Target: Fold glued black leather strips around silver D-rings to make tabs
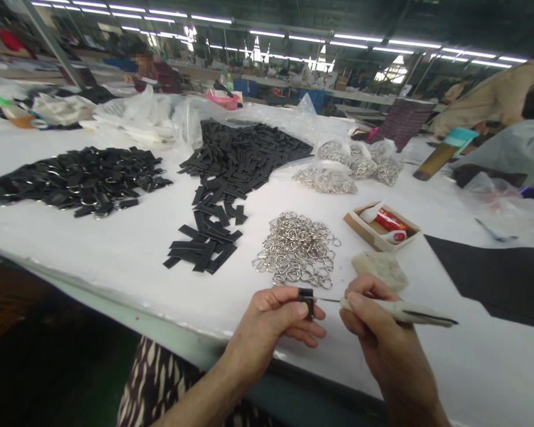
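Between the thumb and fingers of my left hand [278,320] is a small black strap piece [308,301], held up over the table's front edge. My right hand [378,326] grips a pale-handled awl [404,312] like a pen. Its thin metal shaft points left and its tip meets the strap piece. Whether a ring sits in the strap's fold is hidden by my fingers. Just beyond my hands lies a heap of silver metal rings [298,246]. Loose black strips [207,246] trail off to the left from a larger pile [249,151].
Finished-looking black straps with rings [84,178] are heaped at left. To the right are an open cardboard box [360,228], a whitish block [380,270] and a black sheet [493,273]. Bagged rings [360,160] and a tilted bottle [445,154] stand farther back. Other people work beyond.
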